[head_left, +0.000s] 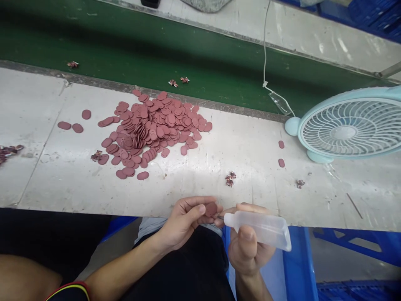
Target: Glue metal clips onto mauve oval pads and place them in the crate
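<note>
Between the thumb and fingers of my left hand [188,219] is a dark red oval disc [211,209], close to the table's front edge. My right hand [250,246] grips a translucent white squeeze bottle [261,228], tilted on its side with its tip pointing left at the disc. Whether the tip touches the disc I cannot tell. Beyond my hands, a large pile of similar red oval discs [163,121] lies on the white table [219,150]. A small cluster of dark red and white pieces [230,179] rests just beyond my hands.
A light blue fan [344,129] stands at the right, its cable [265,50] running across a green strip [213,54] behind the table. Two loose discs lie left of the fan. Below the table's edge are blue crates [302,259]. Another person's arm [25,276] shows at lower left.
</note>
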A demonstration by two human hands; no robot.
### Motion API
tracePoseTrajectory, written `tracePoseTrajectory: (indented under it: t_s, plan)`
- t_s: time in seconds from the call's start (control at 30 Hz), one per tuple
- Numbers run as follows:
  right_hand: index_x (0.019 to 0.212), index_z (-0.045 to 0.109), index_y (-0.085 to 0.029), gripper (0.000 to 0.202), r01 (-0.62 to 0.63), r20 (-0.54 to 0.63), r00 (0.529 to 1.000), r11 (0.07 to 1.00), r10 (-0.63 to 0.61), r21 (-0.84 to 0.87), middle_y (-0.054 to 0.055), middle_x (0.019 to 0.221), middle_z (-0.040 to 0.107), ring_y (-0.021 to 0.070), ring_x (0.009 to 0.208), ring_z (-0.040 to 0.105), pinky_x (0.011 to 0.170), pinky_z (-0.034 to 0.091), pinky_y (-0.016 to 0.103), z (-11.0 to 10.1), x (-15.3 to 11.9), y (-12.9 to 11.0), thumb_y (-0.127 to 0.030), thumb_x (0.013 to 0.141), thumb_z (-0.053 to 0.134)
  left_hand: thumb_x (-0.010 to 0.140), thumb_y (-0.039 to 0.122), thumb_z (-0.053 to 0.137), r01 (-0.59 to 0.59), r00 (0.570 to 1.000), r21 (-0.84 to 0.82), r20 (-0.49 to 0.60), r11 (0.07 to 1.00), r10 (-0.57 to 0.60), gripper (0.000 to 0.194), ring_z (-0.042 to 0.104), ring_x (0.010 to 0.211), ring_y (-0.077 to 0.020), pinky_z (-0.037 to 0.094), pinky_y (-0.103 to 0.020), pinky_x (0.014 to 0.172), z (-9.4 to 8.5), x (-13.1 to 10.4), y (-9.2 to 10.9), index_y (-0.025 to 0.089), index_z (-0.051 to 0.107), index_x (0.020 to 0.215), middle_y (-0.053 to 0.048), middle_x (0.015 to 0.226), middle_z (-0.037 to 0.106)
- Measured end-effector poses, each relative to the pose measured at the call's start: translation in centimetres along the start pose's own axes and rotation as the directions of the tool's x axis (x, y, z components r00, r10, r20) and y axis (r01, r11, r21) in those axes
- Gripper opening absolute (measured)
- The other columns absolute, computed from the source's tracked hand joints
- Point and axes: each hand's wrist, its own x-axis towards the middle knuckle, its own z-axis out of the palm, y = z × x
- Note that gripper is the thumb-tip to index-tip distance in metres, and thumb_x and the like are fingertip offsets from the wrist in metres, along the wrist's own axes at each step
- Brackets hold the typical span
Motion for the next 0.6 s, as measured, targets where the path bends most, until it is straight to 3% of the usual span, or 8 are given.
tracePoseTrajectory:
  t_s: [0.2, 0.3, 0.37, 0.43, 0.5, 0.53, 0.57, 0.6]
  plan:
    - [0.113, 0.063, -0.021, 0.027, -0.013, -0.005, 1.0, 1.0, 0.013, -0.008, 0.003, 0.076, 0.069, 0.0221, 0.063, 0.069, 0.054, 0.057, 0.036, 0.5, 0.0, -0.5, -0.03, 0.087, 0.064, 0.081, 0.035, 0.079, -0.007, 1.0, 0.003, 0.02, 1.0, 0.007, 0.031, 0.074, 0.075, -0.0203, 0.059, -0.035, 0.078, -0.1, -0.1, -0.1, 0.015, 0.078, 0.105, -0.011, 0.092, 0.08]
    - [0.102, 0.065, -0.022, 0.02, -0.171, -0.027, 0.983, 0.958, 0.181, 0.229, -0.001, 0.065, 0.063, 0.0183, 0.052, 0.066, 0.045, 0.055, 0.03, -0.1, 1.4, -1.2, -0.038, 0.091, 0.059, 0.083, 0.034, 0.077, 0.008, 1.0, 0.012, 0.022, 1.0, -0.008, 0.03, 0.075, 0.082, -0.0205, 0.059, -0.031, 0.077, -0.3, -0.1, 0.0, 0.016, 0.078, 0.107, -0.013, 0.099, 0.08]
    - [0.093, 0.066, -0.021, 0.025, -0.311, 0.033, 0.942, 0.835, 0.333, 0.454, -0.003, 0.063, 0.058, 0.0137, 0.048, 0.063, 0.04, 0.053, 0.023, -1.5, 3.0, -1.1, -0.044, 0.092, 0.055, 0.084, 0.031, 0.075, 0.026, 0.999, -0.012, 0.025, 1.0, -0.025, 0.027, 0.075, 0.084, -0.0188, 0.058, -0.026, 0.074, -0.6, -0.1, 0.1, 0.017, 0.077, 0.107, -0.013, 0.103, 0.079]
    - [0.097, 0.068, -0.019, 0.033, -0.435, 0.169, 0.864, 0.535, 0.475, 0.724, -0.004, 0.067, 0.057, 0.0091, 0.052, 0.062, 0.043, 0.051, 0.016, -3.7, 4.7, -0.1, -0.048, 0.091, 0.055, 0.085, 0.027, 0.075, 0.041, 0.999, -0.042, 0.021, 0.998, -0.04, 0.025, 0.075, 0.082, -0.0166, 0.056, -0.022, 0.07, -0.9, 0.0, 0.2, 0.017, 0.076, 0.108, -0.013, 0.105, 0.079]
    - [0.109, 0.068, -0.019, 0.033, -0.425, 0.427, 0.735, -0.132, 0.526, 0.895, -0.007, 0.072, 0.057, 0.0057, 0.06, 0.062, 0.05, 0.048, 0.013, -6.2, 6.4, 1.6, -0.043, 0.088, 0.058, 0.084, 0.025, 0.076, 0.044, 0.999, -0.064, 0.009, 0.997, -0.044, 0.024, 0.074, 0.08, -0.0154, 0.056, -0.021, 0.068, -1.2, 0.1, 0.3, 0.017, 0.076, 0.107, -0.013, 0.106, 0.079]
    - [0.11, 0.068, -0.021, 0.029, -0.315, 0.568, 0.691, -0.521, 0.447, 0.793, -0.011, 0.072, 0.056, 0.0036, 0.062, 0.062, 0.052, 0.045, 0.013, -7.3, 7.1, 2.5, -0.034, 0.085, 0.061, 0.083, 0.024, 0.076, 0.042, 0.999, -0.074, 0.001, 0.996, -0.042, 0.024, 0.074, 0.08, -0.0151, 0.055, -0.02, 0.068, -1.3, 0.1, 0.3, 0.016, 0.076, 0.106, -0.014, 0.106, 0.079]
    - [0.105, 0.069, -0.023, 0.023, -0.226, 0.698, 0.641, -0.79, 0.32, 0.57, -0.015, 0.068, 0.055, 0.001, 0.06, 0.06, 0.052, 0.041, 0.013, -8.1, 7.9, 3.4, -0.022, 0.083, 0.063, 0.083, 0.023, 0.077, 0.038, 0.999, -0.083, -0.007, 0.996, -0.038, 0.024, 0.074, 0.08, -0.0149, 0.055, -0.02, 0.069, -1.5, 0.1, 0.3, 0.016, 0.076, 0.105, -0.014, 0.106, 0.079]
    - [0.097, 0.07, -0.024, 0.023, -0.183, 0.76, 0.612, -0.895, 0.219, 0.406, -0.017, 0.063, 0.053, -0.0014, 0.055, 0.057, 0.05, 0.038, 0.011, -8.8, 8.5, 4.2, -0.011, 0.08, 0.063, 0.082, 0.023, 0.077, 0.032, 0.999, -0.092, -0.013, 0.995, -0.033, 0.024, 0.074, 0.081, -0.0148, 0.055, -0.02, 0.07, -1.6, 0.1, 0.4, 0.016, 0.076, 0.105, -0.014, 0.107, 0.078]
